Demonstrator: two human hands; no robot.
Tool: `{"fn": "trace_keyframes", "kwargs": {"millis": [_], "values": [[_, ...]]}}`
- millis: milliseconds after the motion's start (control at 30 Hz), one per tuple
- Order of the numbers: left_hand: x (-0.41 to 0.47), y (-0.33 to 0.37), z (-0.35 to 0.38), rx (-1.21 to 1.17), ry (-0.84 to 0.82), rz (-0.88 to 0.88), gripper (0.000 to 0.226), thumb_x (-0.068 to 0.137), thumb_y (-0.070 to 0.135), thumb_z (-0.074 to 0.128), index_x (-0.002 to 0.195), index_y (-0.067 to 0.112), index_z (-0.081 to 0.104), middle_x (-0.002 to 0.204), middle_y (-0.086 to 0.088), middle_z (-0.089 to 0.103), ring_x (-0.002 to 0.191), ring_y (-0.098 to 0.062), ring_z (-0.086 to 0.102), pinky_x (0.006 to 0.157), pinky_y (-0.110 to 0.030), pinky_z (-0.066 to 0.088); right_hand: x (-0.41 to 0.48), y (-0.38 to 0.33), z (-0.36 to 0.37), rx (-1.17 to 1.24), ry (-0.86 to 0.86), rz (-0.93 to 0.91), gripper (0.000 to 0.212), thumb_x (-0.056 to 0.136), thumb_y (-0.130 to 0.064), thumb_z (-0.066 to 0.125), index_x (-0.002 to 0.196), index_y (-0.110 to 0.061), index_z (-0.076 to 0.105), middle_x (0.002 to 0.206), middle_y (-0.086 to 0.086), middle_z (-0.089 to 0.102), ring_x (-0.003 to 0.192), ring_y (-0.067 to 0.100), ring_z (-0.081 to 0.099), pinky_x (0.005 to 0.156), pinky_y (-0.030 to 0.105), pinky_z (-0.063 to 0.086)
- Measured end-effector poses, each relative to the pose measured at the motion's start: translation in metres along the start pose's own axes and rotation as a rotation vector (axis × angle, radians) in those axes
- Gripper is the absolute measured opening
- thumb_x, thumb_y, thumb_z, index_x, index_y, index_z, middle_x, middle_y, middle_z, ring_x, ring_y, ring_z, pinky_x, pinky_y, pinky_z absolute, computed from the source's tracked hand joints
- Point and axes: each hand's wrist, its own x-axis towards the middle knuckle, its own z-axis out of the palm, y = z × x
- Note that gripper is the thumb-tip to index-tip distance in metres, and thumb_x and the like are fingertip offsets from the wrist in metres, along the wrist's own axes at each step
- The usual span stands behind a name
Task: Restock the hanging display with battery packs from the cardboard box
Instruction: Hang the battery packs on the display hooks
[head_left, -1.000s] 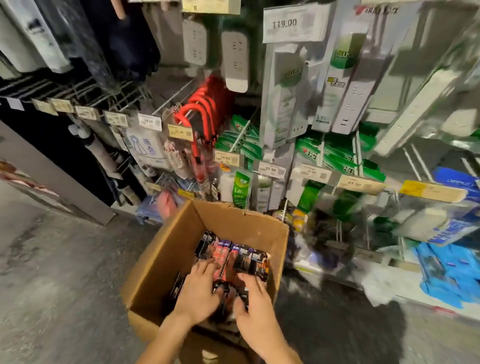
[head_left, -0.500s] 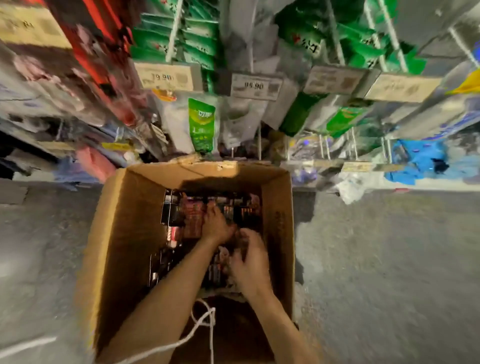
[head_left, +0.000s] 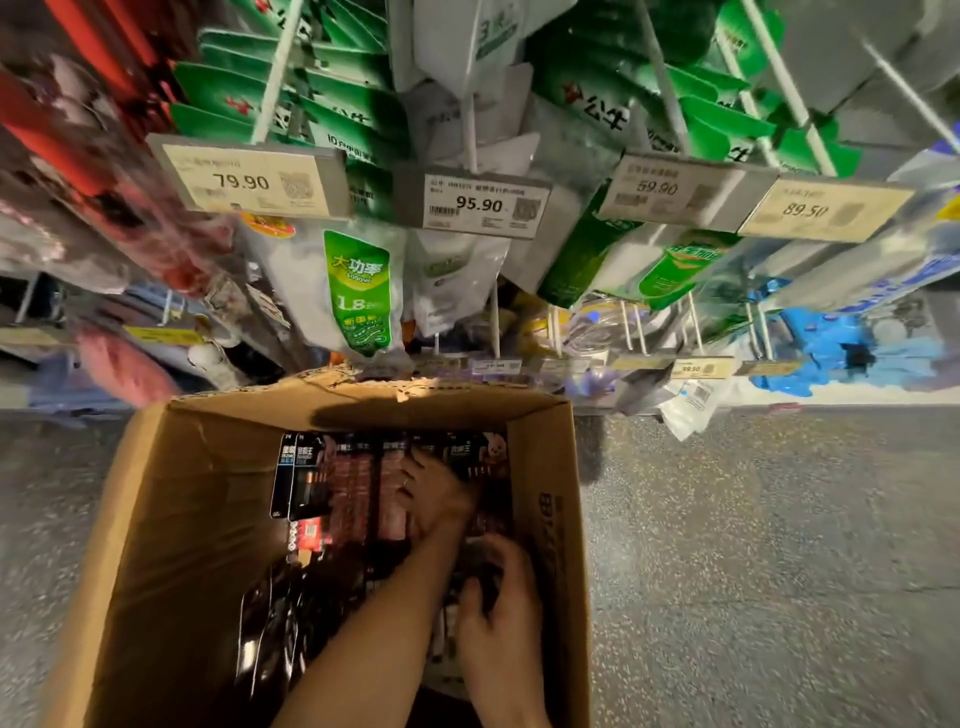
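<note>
An open cardboard box (head_left: 156, 519) stands on the floor below the hanging display (head_left: 467, 130). Inside it stand and lie several black and red battery packs (head_left: 332, 483). My left hand (head_left: 434, 493) reaches deep into the box among the upright packs at its far side, fingers on them; whether it grips one is unclear. My right hand (head_left: 498, 597) is lower at the box's right wall, its fingers curled round dark battery packs (head_left: 480, 566) lying there.
Price tags (head_left: 483, 202) on long hooks jut out above the box, with green and white packaged goods hanging behind them. A lower row of hooks and tags (head_left: 696, 366) runs just beyond the box's far edge. Grey speckled floor (head_left: 753, 545) lies on both sides.
The view has tipped down and closer over the box. Both hands have gone deeper into it, the left toward the far packs, the right toward the right wall.
</note>
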Motion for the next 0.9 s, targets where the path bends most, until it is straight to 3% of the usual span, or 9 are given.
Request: {"fn": "trace_keyframes", "kwargs": {"millis": [133, 233, 333, 400, 533, 633, 733, 833, 900], "values": [[0.001, 0.002, 0.008, -0.025, 0.008, -0.033, 0.106, 0.073, 0.049, 0.084, 0.151, 0.015, 0.020, 0.159, -0.023, 0.015, 0.146, -0.041, 0.020, 0.118, -0.052, 0.023, -0.004, 0.004, 0.005, 0.019, 0.036, -0.016, 0.047, 0.078, -0.018, 0.055, 0.120, -0.039, 0.054, 0.125, -0.011, 0.060, 0.118, -0.002, 0.054, 0.104, 0.023, 0.045], [0.003, 0.003, 0.015, -0.014, -0.002, -0.029, 0.089, 0.082, 0.032, 0.081, 0.149, 0.021, 0.025, 0.161, -0.025, -0.006, 0.149, -0.046, 0.007, 0.117, -0.056, 0.023, -0.007, 0.008, 0.007, 0.027, 0.058, -0.024, 0.050, 0.080, -0.009, 0.059, 0.116, -0.043, 0.054, 0.122, -0.013, 0.061, 0.116, -0.003, 0.056, 0.101, 0.017, 0.044], [0.003, 0.004, 0.019, -0.074, -0.038, -0.002, 0.071, 0.085, 0.018, 0.077, 0.144, 0.023, 0.038, 0.161, -0.020, -0.010, 0.147, -0.046, 0.013, 0.113, -0.058, 0.032, -0.010, 0.012, 0.009, 0.035, 0.077, 0.005, 0.053, 0.084, -0.002, 0.062, 0.117, -0.043, 0.056, 0.121, -0.015, 0.062, 0.116, -0.001, 0.057, 0.101, 0.022, 0.046], [0.003, 0.002, 0.017, -0.116, -0.045, 0.028, 0.060, 0.086, 0.017, 0.076, 0.139, 0.020, 0.047, 0.161, -0.019, -0.001, 0.142, -0.044, 0.025, 0.111, -0.055, 0.040, -0.013, 0.014, 0.010, 0.041, 0.088, 0.022, 0.051, 0.084, -0.003, 0.063, 0.116, -0.042, 0.057, 0.120, -0.014, 0.062, 0.115, 0.000, 0.057, 0.102, 0.028, 0.048], [0.001, -0.007, 0.014, -0.268, -0.060, 0.106, 0.058, 0.083, 0.017, 0.080, 0.136, 0.012, 0.057, 0.155, -0.017, 0.028, 0.127, -0.036, 0.052, 0.107, -0.034, 0.046, -0.022, 0.014, 0.010, 0.048, 0.089, 0.067, 0.049, 0.085, -0.004, 0.064, 0.117, -0.041, 0.058, 0.120, -0.012, 0.063, 0.115, 0.002, 0.058, 0.102, 0.031, 0.049], [0.000, -0.011, 0.008, -0.344, -0.157, 0.191, 0.057, 0.083, 0.010, 0.079, 0.136, 0.010, 0.059, 0.140, -0.011, 0.058, 0.123, -0.026, 0.060, 0.089, -0.017, 0.042, -0.026, 0.013, 0.009, 0.039, 0.075, 0.077, 0.050, 0.085, -0.003, 0.064, 0.115, -0.041, 0.055, 0.117, -0.014, 0.061, 0.113, 0.000, 0.057, 0.099, 0.026, 0.047], [-0.007, -0.011, -0.012, -0.381, -0.207, 0.212, 0.054, 0.086, 0.007, 0.076, 0.137, 0.010, 0.059, 0.133, -0.009, 0.065, 0.123, -0.024, 0.061, 0.093, -0.021, 0.047, -0.028, 0.009, 0.007, 0.045, 0.043, 0.085, 0.046, 0.088, -0.003, 0.062, 0.117, -0.037, 0.055, 0.117, -0.012, 0.060, 0.111, -0.002, 0.055, 0.098, 0.022, 0.045], [-0.020, -0.022, -0.044, -0.397, -0.223, 0.190, 0.052, 0.088, 0.006, 0.073, 0.137, 0.011, 0.058, 0.131, -0.012, 0.064, 0.122, -0.028, 0.061, 0.098, -0.032, 0.051, -0.029, 0.002, 0.003, 0.070, 0.012, 0.085, 0.042, 0.091, -0.002, 0.060, 0.116, -0.034, 0.054, 0.118, -0.009, 0.062, 0.111, 0.001, 0.057, 0.103, 0.028, 0.047], [-0.031, -0.034, -0.071, -0.412, -0.206, 0.202, 0.045, 0.084, 0.010, 0.077, 0.127, 0.015, 0.065, 0.124, -0.009, 0.068, 0.116, -0.026, 0.063, 0.093, -0.031, 0.053, -0.030, -0.006, -0.001, 0.085, -0.002, 0.082, 0.041, 0.091, -0.002, 0.059, 0.115, -0.035, 0.054, 0.118, -0.008, 0.063, 0.112, 0.005, 0.060, 0.104, 0.036, 0.049]]}}
